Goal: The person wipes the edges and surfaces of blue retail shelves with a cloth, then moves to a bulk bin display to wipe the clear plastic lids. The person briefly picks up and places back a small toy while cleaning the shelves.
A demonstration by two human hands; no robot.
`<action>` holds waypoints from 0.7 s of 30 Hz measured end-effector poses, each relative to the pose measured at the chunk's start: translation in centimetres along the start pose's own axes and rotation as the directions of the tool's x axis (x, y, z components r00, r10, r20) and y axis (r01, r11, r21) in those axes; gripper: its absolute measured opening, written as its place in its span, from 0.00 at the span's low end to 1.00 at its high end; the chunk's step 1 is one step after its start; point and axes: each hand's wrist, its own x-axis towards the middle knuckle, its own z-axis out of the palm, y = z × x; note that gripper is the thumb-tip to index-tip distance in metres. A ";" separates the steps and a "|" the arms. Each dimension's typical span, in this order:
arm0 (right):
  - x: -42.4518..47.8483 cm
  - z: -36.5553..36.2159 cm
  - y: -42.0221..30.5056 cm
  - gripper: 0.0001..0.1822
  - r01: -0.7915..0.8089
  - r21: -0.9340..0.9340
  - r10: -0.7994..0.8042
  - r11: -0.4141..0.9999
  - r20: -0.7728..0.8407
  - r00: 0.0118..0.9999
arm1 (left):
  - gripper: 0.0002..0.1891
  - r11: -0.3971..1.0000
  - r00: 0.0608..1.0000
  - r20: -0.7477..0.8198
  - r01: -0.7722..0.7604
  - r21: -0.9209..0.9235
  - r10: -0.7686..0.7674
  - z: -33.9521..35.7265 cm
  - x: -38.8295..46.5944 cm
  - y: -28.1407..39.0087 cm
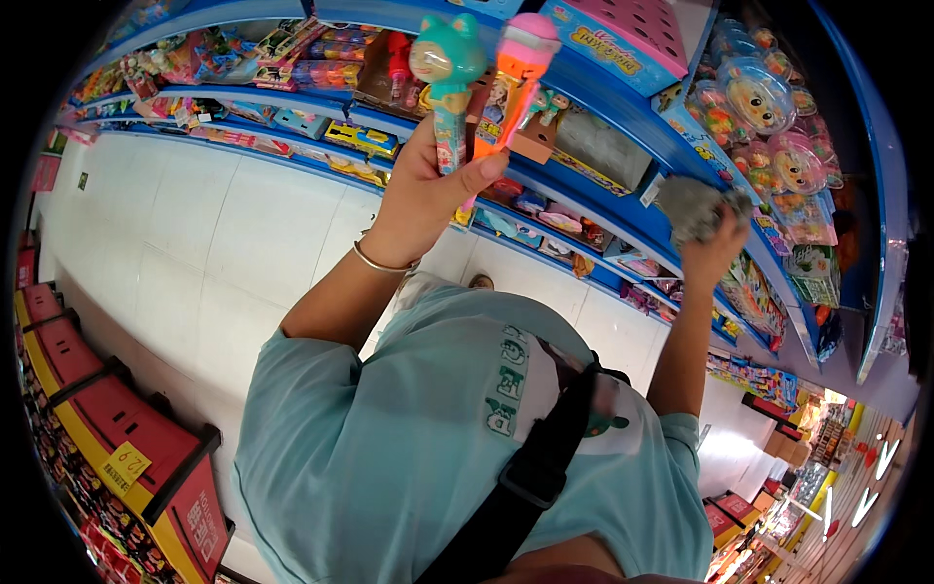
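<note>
Two toy candy sticks are gripped upright in my left hand, raised in front of the shelves. One is a teal cat-headed stick with a printed tube. The other is a pink-topped orange stick, whose top looks like a microphone. On my right side, my right hand holds a crumpled grey cloth against the edge of a blue shelf. The cloth hides part of that edge, and both it and the hand are slightly blurred.
An open cardboard box with similar sticks sits behind my left hand. A pink and blue carton stands above. Clear round-faced containers fill the right shelf. Red and yellow display stands line the left, across a white tiled floor.
</note>
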 end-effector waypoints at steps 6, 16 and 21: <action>-4.9 -0.4 18.1 0.38 -0.601 0.006 0.598 0.799 -0.096 0.795 | 0.20 0.999 0.998 0.029 -0.052 0.004 0.052 -0.8 -0.2 0.5; -0.9 -0.3 2.4 0.38 -0.315 0.048 0.310 0.948 0.081 0.947 | 0.17 0.952 0.992 0.050 -0.124 0.279 0.115 -0.2 0.9 0.1; 0.6 -0.9 -1.2 0.37 -0.052 -0.007 0.052 0.999 0.040 0.998 | 0.19 0.772 0.971 0.059 -0.221 0.596 0.233 -0.7 1.3 0.3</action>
